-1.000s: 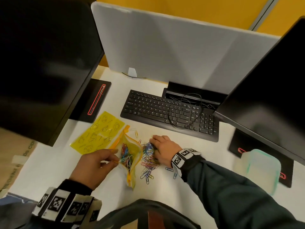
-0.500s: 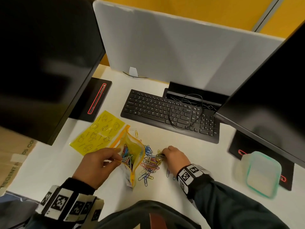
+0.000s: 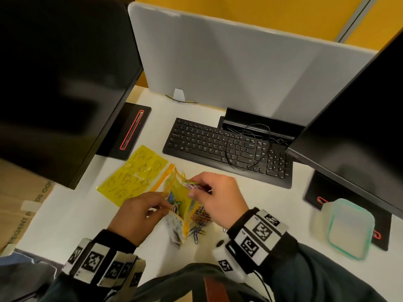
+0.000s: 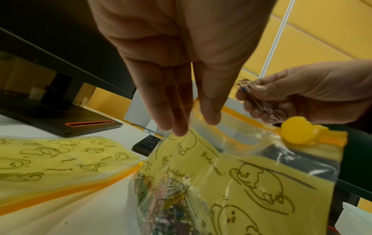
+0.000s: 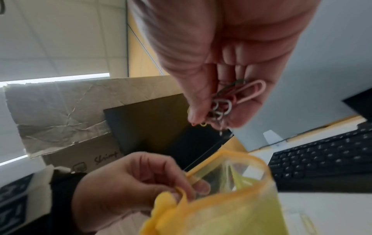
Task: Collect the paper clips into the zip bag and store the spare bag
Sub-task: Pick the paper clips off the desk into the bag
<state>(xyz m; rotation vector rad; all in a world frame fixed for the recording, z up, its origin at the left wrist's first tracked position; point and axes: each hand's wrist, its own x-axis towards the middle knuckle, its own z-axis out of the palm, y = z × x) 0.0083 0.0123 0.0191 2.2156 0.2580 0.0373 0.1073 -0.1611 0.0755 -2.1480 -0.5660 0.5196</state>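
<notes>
My left hand [image 3: 162,207] pinches the rim of a yellow zip bag [image 3: 181,203] and holds its mouth open above the desk. Several coloured paper clips lie inside the bag [image 4: 241,174]. My right hand [image 3: 197,188] pinches a small bunch of paper clips [image 5: 227,101] just over the bag's orange-edged mouth [image 5: 231,174]. A pile of loose clips [image 3: 199,225] lies on the desk under my right wrist, partly hidden by the bag. The spare yellow bag [image 3: 133,175] lies flat to the left, beside the held one.
A black keyboard [image 3: 229,149] with a cable on it sits behind the bags. Dark monitors stand at the left [image 3: 54,83] and right [image 3: 359,127]. A lidded plastic container [image 3: 346,227] with a teal rim stands at the right. A cardboard box [image 3: 17,203] is off the desk's left edge.
My right hand has left the pile on the desk with a bunch of clips and risen leftward over the bag's mouth. My left hand still holds the bag open.
</notes>
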